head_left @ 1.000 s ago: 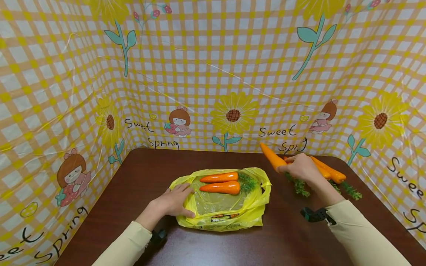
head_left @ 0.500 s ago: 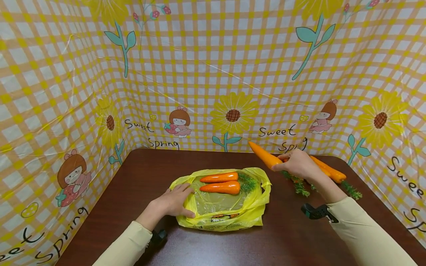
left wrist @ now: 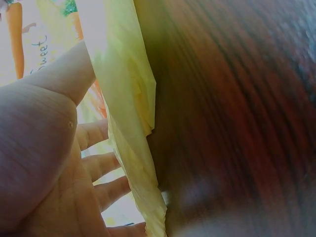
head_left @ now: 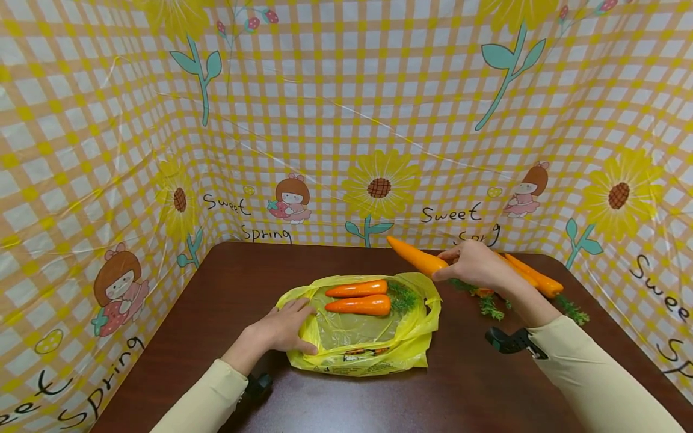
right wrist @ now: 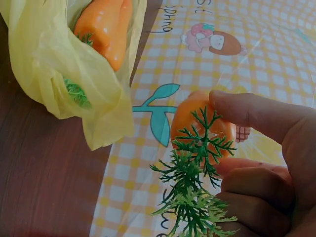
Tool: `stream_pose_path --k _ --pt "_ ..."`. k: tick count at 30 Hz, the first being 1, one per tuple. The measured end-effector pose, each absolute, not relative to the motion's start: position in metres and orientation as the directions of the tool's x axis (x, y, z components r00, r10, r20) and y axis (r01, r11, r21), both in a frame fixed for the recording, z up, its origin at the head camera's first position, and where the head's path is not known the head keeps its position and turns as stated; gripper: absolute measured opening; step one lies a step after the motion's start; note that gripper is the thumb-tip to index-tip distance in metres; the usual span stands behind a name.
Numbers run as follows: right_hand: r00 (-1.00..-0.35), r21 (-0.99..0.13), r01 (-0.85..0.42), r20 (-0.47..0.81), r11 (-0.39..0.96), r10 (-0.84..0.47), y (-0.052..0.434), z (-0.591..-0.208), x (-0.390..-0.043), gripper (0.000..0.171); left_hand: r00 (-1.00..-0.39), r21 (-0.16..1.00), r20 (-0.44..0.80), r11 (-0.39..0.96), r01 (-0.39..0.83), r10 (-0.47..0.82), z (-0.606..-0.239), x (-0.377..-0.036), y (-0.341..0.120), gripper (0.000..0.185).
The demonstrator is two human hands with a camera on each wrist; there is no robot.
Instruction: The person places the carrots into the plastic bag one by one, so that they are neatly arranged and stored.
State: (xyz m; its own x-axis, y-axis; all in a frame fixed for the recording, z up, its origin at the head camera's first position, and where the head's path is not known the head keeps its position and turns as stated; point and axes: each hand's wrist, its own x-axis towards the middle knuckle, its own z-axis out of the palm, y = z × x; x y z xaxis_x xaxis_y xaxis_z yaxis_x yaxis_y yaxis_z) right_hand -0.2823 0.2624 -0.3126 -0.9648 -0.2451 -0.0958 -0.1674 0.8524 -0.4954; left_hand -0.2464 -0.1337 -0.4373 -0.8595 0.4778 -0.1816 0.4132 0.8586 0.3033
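My right hand point(head_left: 472, 266) grips a carrot point(head_left: 414, 258) raised above the desk point(head_left: 227, 288); my left hand point(head_left: 278, 331) lies flat, fingers relaxed, pressing the yellow plastic bag point(head_left: 414, 349).

Dark brown wooden table point(head_left: 346, 403), glossy top, walled on three sides by the checked backdrop. Sitting on it near the middle is a yellow plastic bag point(head_left: 360, 352), spread flat and open, with two carrots point(head_left: 358, 297) lying side by side inside. Over at the far right corner, more carrots point(head_left: 533, 278) lie on the bare wood, leafy green tops point(head_left: 568, 309) pointing toward the near edge.
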Motion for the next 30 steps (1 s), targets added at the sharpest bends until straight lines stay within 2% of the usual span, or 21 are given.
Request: stream_pose_path --k 21,30 --pt "-0.890 -0.480 -0.314 -0.153 0.819 -0.430 0.232 -0.313 -0.284 0.054 -0.856 0.307 -0.191 0.857 0.413 0.481 -0.437 -0.247 -0.132 0.082" --pt "-0.863 -0.454 -0.345 -0.190 0.821 -0.468 0.210 -0.317 -0.287 0.051 -0.858 0.310 -0.193 0.859 0.407 0.476 -0.438 -0.246 -0.133 0.082"
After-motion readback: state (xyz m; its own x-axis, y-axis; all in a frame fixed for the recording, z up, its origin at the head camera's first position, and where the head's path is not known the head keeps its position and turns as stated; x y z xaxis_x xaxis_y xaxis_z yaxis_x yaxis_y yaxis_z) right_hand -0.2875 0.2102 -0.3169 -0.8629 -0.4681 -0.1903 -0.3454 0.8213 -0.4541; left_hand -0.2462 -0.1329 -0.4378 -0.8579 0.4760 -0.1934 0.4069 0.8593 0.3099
